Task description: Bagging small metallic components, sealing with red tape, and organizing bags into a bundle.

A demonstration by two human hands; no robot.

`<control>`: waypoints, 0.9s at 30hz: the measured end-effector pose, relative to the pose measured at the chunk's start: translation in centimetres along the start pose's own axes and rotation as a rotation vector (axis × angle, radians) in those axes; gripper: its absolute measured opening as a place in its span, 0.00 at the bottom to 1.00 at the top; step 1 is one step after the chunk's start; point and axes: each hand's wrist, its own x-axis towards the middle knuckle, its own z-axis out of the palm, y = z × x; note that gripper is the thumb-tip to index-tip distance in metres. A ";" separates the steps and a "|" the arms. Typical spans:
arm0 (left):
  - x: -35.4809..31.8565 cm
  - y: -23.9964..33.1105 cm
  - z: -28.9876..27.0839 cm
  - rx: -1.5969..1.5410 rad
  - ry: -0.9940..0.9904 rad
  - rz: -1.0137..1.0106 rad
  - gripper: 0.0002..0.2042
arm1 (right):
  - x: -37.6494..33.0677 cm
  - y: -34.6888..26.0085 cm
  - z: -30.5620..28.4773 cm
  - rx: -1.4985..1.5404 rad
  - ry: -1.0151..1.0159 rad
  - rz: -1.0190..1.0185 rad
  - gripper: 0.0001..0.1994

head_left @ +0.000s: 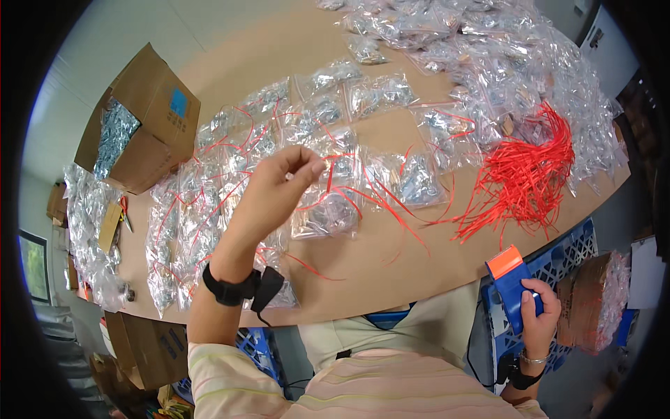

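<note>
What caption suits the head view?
Left hand over clear bags and red strips on a brown table; right hand holding a blue-and-orange handheld tool.

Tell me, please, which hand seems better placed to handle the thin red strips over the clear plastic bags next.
Probably the left hand: its fingertips are beside red strips over the bags, while the right hand holds a blue handheld tool with an orange end.

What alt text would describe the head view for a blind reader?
A person's left hand pinches a red strip above clear plastic bags on a brown table; the right hand holds a blue and orange object. A heap of red strips lies to the right, an open cardboard box left.
</note>
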 end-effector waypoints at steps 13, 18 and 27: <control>29.9 -9.3 4.5 0.614 -0.060 0.199 0.15 | 2.0 -1.9 0.2 -0.009 -0.007 0.212 0.08; 28.3 -10.5 6.5 1.140 0.107 0.191 0.21 | 1.3 -1.2 -0.2 -0.051 0.075 0.198 0.08; 27.5 -7.2 4.6 1.234 -0.172 -0.236 0.33 | 1.3 -1.2 -0.7 0.028 0.046 0.067 0.07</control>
